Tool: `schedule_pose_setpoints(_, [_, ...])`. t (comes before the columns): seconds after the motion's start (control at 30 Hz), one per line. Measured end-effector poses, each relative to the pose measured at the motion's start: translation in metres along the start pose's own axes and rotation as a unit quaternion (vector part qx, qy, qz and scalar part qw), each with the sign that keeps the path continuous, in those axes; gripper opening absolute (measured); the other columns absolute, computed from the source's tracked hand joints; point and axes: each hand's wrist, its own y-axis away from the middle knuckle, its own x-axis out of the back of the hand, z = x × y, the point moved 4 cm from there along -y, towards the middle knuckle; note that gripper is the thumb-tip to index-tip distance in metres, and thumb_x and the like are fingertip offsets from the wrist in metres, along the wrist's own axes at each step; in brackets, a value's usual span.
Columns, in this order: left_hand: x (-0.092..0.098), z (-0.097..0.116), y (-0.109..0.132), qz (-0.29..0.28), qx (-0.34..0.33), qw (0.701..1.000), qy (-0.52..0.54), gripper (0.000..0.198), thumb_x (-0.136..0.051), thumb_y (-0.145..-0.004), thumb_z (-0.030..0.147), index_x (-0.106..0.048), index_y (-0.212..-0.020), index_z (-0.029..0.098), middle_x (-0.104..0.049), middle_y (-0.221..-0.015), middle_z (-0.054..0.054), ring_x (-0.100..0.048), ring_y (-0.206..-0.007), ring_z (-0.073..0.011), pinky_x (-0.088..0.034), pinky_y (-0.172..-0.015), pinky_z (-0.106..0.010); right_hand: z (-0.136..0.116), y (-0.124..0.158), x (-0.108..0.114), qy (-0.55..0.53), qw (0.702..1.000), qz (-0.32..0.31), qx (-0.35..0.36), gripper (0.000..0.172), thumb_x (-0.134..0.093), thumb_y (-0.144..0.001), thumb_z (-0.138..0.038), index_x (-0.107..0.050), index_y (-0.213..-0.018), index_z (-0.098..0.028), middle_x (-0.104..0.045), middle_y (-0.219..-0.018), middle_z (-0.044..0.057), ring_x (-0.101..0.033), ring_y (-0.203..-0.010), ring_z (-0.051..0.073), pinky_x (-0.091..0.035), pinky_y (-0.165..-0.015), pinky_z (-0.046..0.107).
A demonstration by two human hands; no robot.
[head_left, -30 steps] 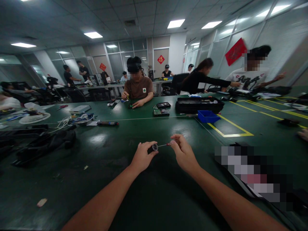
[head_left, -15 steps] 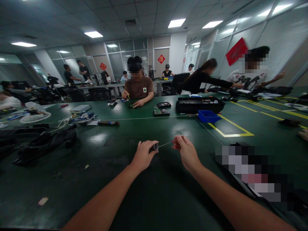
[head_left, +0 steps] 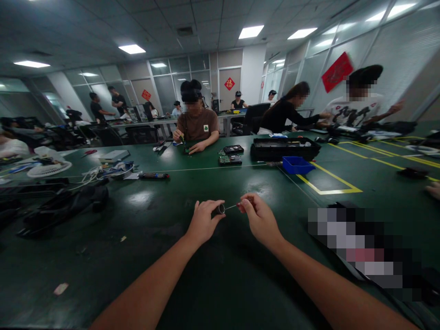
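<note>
In the head view my left hand (head_left: 203,221) grips a short dark cylinder (head_left: 221,209) between thumb and fingers. Its round open end, with a pale metallic rim, faces right. My right hand (head_left: 258,214) is closed on what looks like a thin screwdriver (head_left: 231,207). A slim metal shaft points left from a reddish part at the fingertips, and the rest lies hidden in the hand. The shaft's tip is at the cylinder's open end; whether it is inside I cannot tell. Both hands are above the green table (head_left: 151,261).
Ahead lie a striped tool (head_left: 154,176), opened drives (head_left: 230,159), a blue bin (head_left: 298,165) and a black case (head_left: 285,149). Black bags (head_left: 65,206) lie left, and a pixelated item (head_left: 357,247) is near my right forearm. Across the table sits a person (head_left: 197,121) with a tool.
My right hand has moved left, closer to the cylinder, and less of the shaft shows between the hands. My left hand still grips the cylinder.
</note>
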Motion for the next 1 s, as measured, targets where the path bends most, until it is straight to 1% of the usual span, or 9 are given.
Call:
schedule_pose_setpoints(0.1, [-0.001,-0.003,-0.001,-0.002,0.011,1.0,0.003,0.039,-0.067,-0.088,0.024,-0.061,-0.125,0.031,-0.065,-0.124,-0.005,-0.055,-0.119,-0.0251,-0.023,-0.115,-0.059,-0.001,0.001,0.001,0.019,1.0,0.012,0.0,0.025,-0.047,-0.096,-0.044,-0.059,-0.098,-0.022,-0.068,-0.084,0.005,-0.064,-0.077,0.02,-0.05,-0.073,0.035])
schedule_pose_setpoints(0.2, [-0.002,-0.005,-0.001,-0.004,0.015,1.0,0.007,0.038,-0.067,-0.088,0.024,-0.061,-0.125,0.03,-0.065,-0.124,-0.005,-0.055,-0.118,-0.0253,-0.022,-0.115,-0.059,-0.002,0.0,0.007,0.038,0.998,0.042,-0.006,0.025,-0.045,-0.097,-0.044,-0.058,-0.096,-0.022,-0.066,-0.082,0.004,-0.063,-0.076,0.02,-0.049,-0.072,0.034])
schedule_pose_setpoints(0.3, [-0.002,-0.006,-0.001,-0.006,0.017,1.0,0.008,0.038,-0.066,-0.088,0.024,-0.062,-0.125,0.03,-0.065,-0.124,-0.005,-0.055,-0.119,-0.0255,-0.021,-0.115,-0.06,-0.005,0.0,0.011,0.039,0.998,0.057,0.002,0.024,-0.044,-0.097,-0.043,-0.057,-0.099,-0.022,-0.066,-0.083,0.004,-0.062,-0.076,0.02,-0.048,-0.071,0.034])
schedule_pose_setpoints(0.4, [-0.003,-0.005,0.0,-0.013,0.015,1.0,0.009,0.038,-0.067,-0.088,0.024,-0.062,-0.125,0.031,-0.065,-0.124,-0.005,-0.055,-0.119,-0.0258,-0.023,-0.114,-0.059,-0.009,0.001,0.01,0.041,0.998,0.031,0.028,0.023,-0.044,-0.098,-0.042,-0.056,-0.102,-0.023,-0.065,-0.085,0.004,-0.062,-0.078,0.02,-0.048,-0.072,0.033])
schedule_pose_setpoints(0.5, [-0.003,-0.005,0.0,-0.013,0.011,1.0,0.013,0.038,-0.067,-0.087,0.024,-0.062,-0.125,0.032,-0.065,-0.123,-0.004,-0.055,-0.118,-0.0259,-0.025,-0.113,-0.058,-0.013,0.003,0.007,0.082,0.996,-0.004,0.046,0.02,-0.044,-0.099,-0.039,-0.056,-0.103,-0.024,-0.066,-0.085,0.003,-0.064,-0.078,0.021,-0.047,-0.072,0.033])
schedule_pose_setpoints(0.57, [-0.004,-0.006,0.0,-0.012,0.01,1.0,0.015,0.039,-0.068,-0.087,0.024,-0.062,-0.125,0.032,-0.065,-0.123,-0.004,-0.055,-0.118,-0.0262,-0.026,-0.113,-0.058,-0.013,0.003,0.006,0.111,0.993,-0.009,0.047,0.019,-0.043,-0.099,-0.038,-0.055,-0.101,-0.024,-0.067,-0.084,0.003,-0.064,-0.078,0.021,-0.046,-0.071,0.034])
schedule_pose_setpoints(0.63, [-0.005,-0.007,0.0,-0.014,0.009,1.0,0.018,0.04,-0.068,-0.087,0.024,-0.062,-0.125,0.031,-0.065,-0.122,-0.004,-0.056,-0.117,-0.0263,-0.029,-0.111,-0.055,-0.013,0.002,0.008,0.124,0.991,0.0,0.044,0.019,-0.042,-0.099,-0.037,-0.055,-0.1,-0.023,-0.068,-0.083,0.004,-0.065,-0.077,0.021,-0.046,-0.07,0.034])
schedule_pose_setpoints(0.77, [-0.006,-0.01,-0.001,-0.013,0.001,0.999,0.037,0.04,-0.068,-0.086,0.022,-0.062,-0.125,0.028,-0.066,-0.119,-0.006,-0.058,-0.112,-0.0249,-0.041,-0.103,-0.044,-0.013,0.0,0.01,0.136,0.99,0.011,0.037,0.019,-0.042,-0.098,-0.036,-0.055,-0.098,-0.023,-0.068,-0.082,0.004,-0.065,-0.073,0.021,-0.045,-0.067,0.033])
schedule_pose_setpoints(1.0, [-0.005,-0.013,-0.002,-0.004,0.016,0.996,0.084,0.039,-0.068,-0.085,0.017,-0.064,-0.122,0.026,-0.066,-0.116,-0.004,-0.06,-0.108,-0.0215,-0.045,-0.099,-0.037,-0.015,-0.001,0.013,0.151,0.987,0.036,0.038,0.021,-0.041,-0.098,-0.036,-0.056,-0.095,-0.021,-0.068,-0.081,0.005,-0.065,-0.074,0.021,-0.045,-0.067,0.033])
